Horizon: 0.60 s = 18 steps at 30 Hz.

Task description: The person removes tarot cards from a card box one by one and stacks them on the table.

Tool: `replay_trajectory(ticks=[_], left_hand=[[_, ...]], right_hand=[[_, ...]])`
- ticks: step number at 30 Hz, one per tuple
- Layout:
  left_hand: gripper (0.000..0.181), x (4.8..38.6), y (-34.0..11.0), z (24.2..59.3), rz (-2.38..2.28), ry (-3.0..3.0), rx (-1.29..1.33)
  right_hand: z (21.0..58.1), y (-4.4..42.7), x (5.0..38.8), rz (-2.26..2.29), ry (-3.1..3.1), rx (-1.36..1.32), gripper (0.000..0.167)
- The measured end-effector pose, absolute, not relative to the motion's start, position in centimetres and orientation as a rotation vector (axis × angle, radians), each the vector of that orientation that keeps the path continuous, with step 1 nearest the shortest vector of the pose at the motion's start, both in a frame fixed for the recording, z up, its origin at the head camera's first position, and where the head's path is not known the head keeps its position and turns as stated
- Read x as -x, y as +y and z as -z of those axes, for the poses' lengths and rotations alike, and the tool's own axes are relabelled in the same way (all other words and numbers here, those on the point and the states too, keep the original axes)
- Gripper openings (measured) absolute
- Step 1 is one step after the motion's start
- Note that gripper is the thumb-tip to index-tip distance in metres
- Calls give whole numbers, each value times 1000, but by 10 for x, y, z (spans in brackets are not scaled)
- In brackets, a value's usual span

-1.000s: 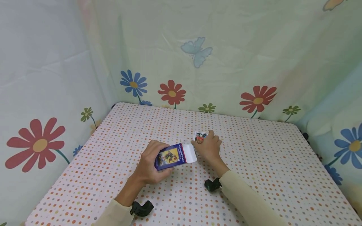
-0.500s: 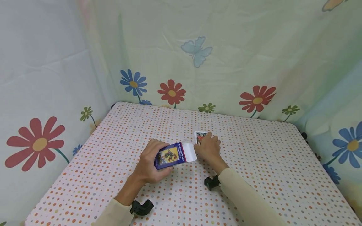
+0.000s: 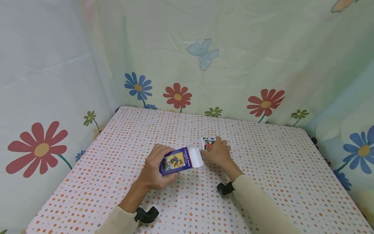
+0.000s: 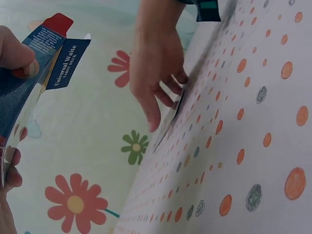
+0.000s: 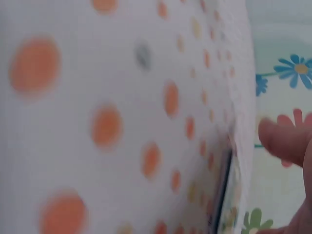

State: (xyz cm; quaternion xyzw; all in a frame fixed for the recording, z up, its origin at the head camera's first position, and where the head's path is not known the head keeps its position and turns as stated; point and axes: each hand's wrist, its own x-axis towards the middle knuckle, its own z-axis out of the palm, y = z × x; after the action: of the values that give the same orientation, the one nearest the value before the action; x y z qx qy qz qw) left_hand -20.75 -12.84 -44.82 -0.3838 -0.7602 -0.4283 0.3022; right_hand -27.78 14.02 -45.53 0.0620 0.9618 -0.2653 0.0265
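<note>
A blue tarot card box [image 3: 175, 161] lettered "Universal Waite" is gripped by my left hand [image 3: 155, 169], thumb and fingers on its opposite sides. Its white end flap [image 3: 195, 158] stands out to the right; the left wrist view shows a red tab [image 4: 58, 23] too. Beyond the flap, picture cards [image 3: 208, 144] lie face up on the table, in a low stack [image 5: 225, 190] in the right wrist view. My right hand [image 3: 218, 152] is over them and hides their right side. Its fingertips touch the cards [image 4: 176, 109], while the thumb [image 4: 152, 114] is held clear.
The table is covered by a dotted cloth [image 3: 263, 169]. Hanging sheets printed with flowers [image 3: 178, 97] and a butterfly [image 3: 203, 53] enclose the back and sides. A black wrist camera [image 3: 147, 215] is worn on the left wrist, another [image 3: 225, 188] on the right.
My right hand has shifted slightly to the right. A card now sits offset over another, with the lower one's left edge showing. The left hand and box have hardly moved.
</note>
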Motion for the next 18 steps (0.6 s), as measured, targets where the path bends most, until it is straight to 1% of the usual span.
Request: replay_trajectory(ticks=[4,9,14,18], left_hand=[[63,209,-129,448,1130,-2004,1020],[64,209,-130,449,1127,-2006,1017],[64,211,-131,451,1125,-2008,1015],[64,211,-131,451,1119,-2013,1007]], right_hand=[[447,157,289,936,2878,-63,123],[441,176,300,1111,2674,93,134],[442,185,310,1012,2645,190,144],[446,185,317,964,2633,208,149]])
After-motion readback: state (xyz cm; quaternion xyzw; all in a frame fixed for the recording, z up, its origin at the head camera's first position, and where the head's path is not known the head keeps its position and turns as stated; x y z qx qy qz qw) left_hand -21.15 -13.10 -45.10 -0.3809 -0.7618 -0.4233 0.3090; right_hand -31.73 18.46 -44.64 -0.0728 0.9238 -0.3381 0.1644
